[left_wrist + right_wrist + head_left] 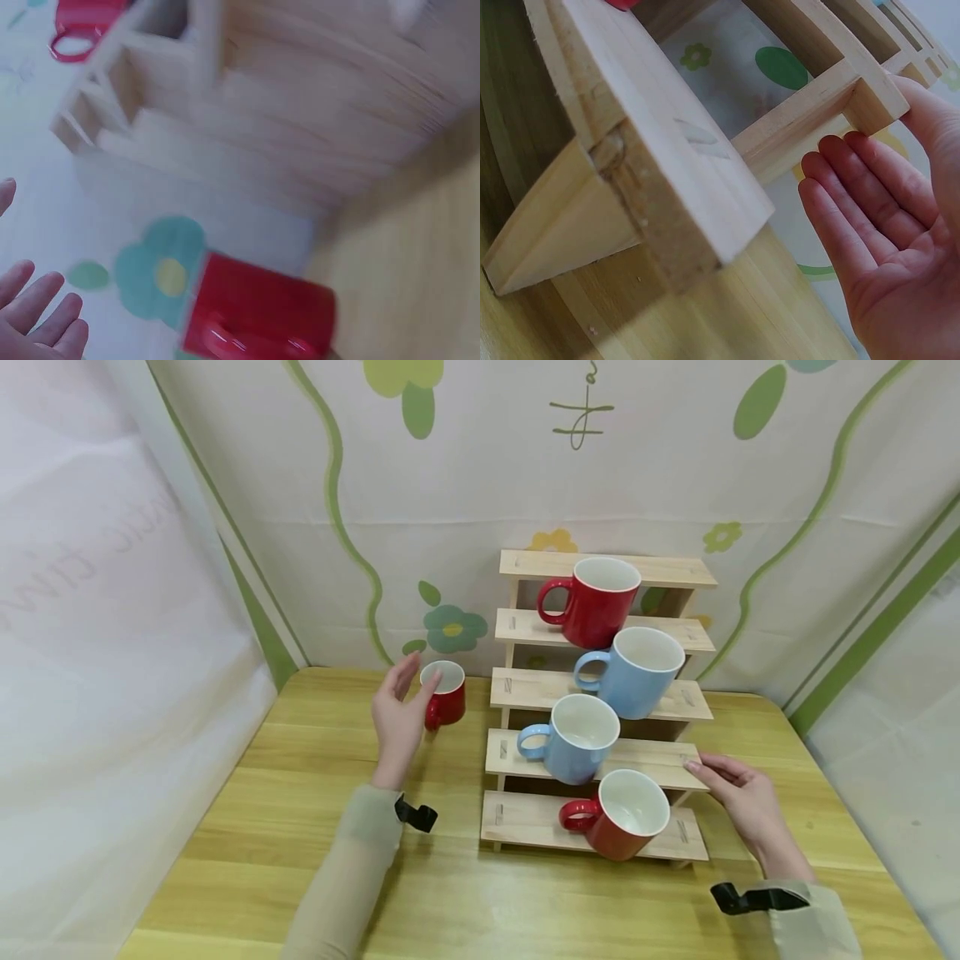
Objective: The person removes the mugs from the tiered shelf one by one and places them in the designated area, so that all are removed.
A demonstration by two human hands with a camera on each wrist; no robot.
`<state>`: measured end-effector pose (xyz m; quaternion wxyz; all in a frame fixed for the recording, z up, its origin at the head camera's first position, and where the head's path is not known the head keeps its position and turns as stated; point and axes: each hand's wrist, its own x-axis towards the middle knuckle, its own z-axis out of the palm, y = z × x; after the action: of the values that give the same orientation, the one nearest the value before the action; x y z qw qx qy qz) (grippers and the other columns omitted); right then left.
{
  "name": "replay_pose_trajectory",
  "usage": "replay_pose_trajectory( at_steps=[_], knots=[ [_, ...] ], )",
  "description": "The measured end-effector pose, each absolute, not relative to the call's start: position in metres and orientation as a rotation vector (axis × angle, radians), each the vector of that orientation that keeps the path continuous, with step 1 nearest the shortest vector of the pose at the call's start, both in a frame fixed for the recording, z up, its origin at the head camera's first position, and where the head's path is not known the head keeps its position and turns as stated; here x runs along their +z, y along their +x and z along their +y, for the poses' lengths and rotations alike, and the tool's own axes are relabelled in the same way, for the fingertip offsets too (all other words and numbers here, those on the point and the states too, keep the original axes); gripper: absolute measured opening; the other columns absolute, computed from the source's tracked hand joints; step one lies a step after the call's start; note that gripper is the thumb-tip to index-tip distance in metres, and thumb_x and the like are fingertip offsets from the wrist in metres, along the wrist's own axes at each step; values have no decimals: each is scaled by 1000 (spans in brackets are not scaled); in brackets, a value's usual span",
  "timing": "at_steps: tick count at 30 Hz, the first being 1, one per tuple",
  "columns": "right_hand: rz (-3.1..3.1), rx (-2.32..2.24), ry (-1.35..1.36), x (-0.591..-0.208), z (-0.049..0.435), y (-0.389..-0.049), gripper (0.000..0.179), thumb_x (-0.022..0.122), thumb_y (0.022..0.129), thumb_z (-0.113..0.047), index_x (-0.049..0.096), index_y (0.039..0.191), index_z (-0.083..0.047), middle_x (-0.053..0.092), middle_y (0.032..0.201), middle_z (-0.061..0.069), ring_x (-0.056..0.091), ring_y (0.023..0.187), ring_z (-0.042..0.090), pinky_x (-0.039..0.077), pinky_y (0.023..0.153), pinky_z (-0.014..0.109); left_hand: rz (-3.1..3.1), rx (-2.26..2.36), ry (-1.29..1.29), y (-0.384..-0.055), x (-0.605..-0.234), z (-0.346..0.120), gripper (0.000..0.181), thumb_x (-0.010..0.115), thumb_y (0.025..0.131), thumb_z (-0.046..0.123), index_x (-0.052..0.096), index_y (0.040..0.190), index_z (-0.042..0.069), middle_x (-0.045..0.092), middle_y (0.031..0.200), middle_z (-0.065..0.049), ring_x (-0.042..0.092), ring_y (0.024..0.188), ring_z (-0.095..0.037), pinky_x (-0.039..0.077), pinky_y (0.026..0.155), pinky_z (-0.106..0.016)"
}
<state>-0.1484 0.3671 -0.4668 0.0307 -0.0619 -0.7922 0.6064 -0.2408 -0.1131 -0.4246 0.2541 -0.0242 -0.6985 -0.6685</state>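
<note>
Red mug: glossy outside, white inside, loop handle, upright on wood-grain table, left of pale five-tier wooden rack. Left hand beside it, fingers extended. Right hand fingers straight, thumb at rack's end. Rack bears two light-blue mugs, two other red ones.

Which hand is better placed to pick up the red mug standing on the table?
Probably the left hand: it is open, right beside that red mug. The right hand is at the opposite side of the wooden rack, farther away.
</note>
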Motion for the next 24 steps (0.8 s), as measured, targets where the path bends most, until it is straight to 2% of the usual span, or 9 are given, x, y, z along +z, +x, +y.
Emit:
replay_pose_trajectory(
  at_steps=[6, 15, 20, 24],
  knots=[
    [-2454, 1849, -193, -465, 366, -149, 24, 73, 97, -27, 74, 120, -19, 70, 103, -21, 63, 97, -5, 54, 79, 14, -1843, -1855, -219, -238, -391, -101, 56, 83, 89, 33, 64, 136, 10, 66, 134, -5, 58, 126, -14, 42, 111, -32],
    [-2440, 1870, -186, -466, 368, -148, 22, 73, 97, -26, 74, 119, -22, 70, 102, -22, 63, 96, -6, 54, 78, 13, -1813, -1870, -362, -239, -359, -85, 49, 80, 92, 23, 64, 136, 9, 65, 134, -2, 59, 126, -16, 42, 110, -31],
    [-2432, 1904, -181, -468, 369, -149, 24, 73, 98, -25, 72, 122, -24, 69, 104, -22, 62, 98, -7, 53, 77, 12, -1784, -1914, -393, -241, -350, -78, 47, 79, 92, 19, 63, 135, 5, 65, 134, -11, 59, 126, -21, 42, 112, -36],
    [-2433, 1938, -180, -470, 370, -151, 29, 72, 99, -23, 70, 128, -23, 67, 106, -24, 60, 99, -9, 52, 78, 12, -1787, -1916, -402, -243, -342, -71, 45, 79, 93, 20, 64, 133, 6, 66, 132, -8, 60, 124, -19, 43, 111, -38]
  ],
)
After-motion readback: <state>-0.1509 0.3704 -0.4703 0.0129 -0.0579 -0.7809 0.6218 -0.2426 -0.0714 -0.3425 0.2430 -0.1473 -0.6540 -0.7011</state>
